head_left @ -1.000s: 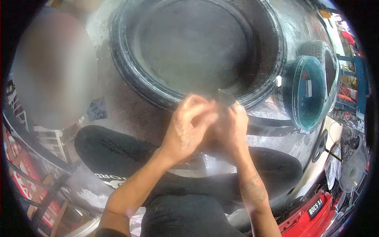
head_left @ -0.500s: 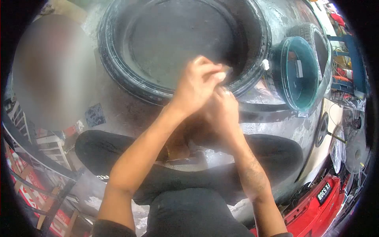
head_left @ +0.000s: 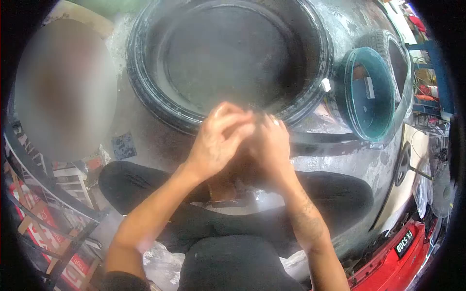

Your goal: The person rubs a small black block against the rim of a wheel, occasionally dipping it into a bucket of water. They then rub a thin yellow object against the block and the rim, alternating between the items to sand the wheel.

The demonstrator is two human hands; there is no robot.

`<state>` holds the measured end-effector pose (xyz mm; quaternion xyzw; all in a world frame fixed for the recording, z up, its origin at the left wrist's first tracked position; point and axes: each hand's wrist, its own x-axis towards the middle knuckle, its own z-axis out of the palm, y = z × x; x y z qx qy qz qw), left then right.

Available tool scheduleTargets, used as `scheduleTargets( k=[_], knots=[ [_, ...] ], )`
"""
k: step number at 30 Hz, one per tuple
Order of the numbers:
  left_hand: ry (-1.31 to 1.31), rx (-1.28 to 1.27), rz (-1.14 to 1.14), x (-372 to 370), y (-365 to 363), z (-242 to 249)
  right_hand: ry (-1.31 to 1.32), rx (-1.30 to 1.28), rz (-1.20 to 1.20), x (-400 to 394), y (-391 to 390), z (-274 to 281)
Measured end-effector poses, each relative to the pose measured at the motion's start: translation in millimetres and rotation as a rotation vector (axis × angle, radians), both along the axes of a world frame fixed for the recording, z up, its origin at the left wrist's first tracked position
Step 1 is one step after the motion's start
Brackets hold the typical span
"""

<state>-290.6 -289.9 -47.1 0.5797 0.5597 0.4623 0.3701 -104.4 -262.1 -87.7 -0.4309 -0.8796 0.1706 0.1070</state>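
Observation:
My left hand is over the near rim of a large round black tub, its thumb and fingers pinched together. Close beside it, nearly touching, my right hand has its fingers curled in, with a light spot, perhaps a ring, on one finger. Something small and dark seems to lie between the fingertips, but blur hides what it is. Murky grey liquid appears to fill the tub's bottom.
A teal round basin stands right of the tub, beside a tyre. A red car part with a number plate lies lower right. Metal racks and red-and-white boxes are lower left. A blurred oval covers the upper left.
Both hands have moved closer to my body; my left hand has also gone left, away from the tub's interior. The view has shifted slightly.

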Motion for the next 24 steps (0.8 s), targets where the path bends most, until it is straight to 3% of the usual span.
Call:
scheduleTargets(
  k=[2, 4, 6, 7, 9, 13, 15, 17, 21, 23, 24],
  knots=[
    [-0.08, 0.001, 0.013, 13, 21, -16, 0.01, -0.018, -0.005, 1, -7, 9],
    [0.001, 0.066, 0.103, 25, 74, -52, -0.018, -0.048, -0.031, -2, -6, 11],
    [-0.153, -0.094, 0.127, 18, 97, -60, 0.014, -0.024, -0.023, 1, -8, 10],
    [-0.298, -0.162, 0.136, 7, 96, -51, 0.009, -0.033, -0.032, 1, -8, 11],
    [-0.126, -0.104, 0.149, -22, 64, -33, 0.021, -0.046, -0.058, 0, -8, 9],
    [-0.212, -0.23, 0.108, -14, -30, 6, 0.026, -0.036, -0.01, 1, -3, 1],
    [0.016, -0.103, 0.103, 6, -11, -6, 0.029, -0.022, 0.002, 3, -6, 2],
    [0.08, -0.076, 0.126, 14, 41, -35, 0.005, -0.059, -0.02, 1, -6, 8],
    [0.026, -0.024, 0.065, 9, 13, -20, 0.008, 0.021, 0.007, 4, -10, 8],
    [-0.008, -0.123, 0.058, -2, -28, 12, 0.036, -0.015, 0.019, 3, -6, 0],
    [-0.007, -0.12, 0.055, -3, -16, 5, 0.029, 0.005, 0.016, 2, -6, -1]
  ],
)
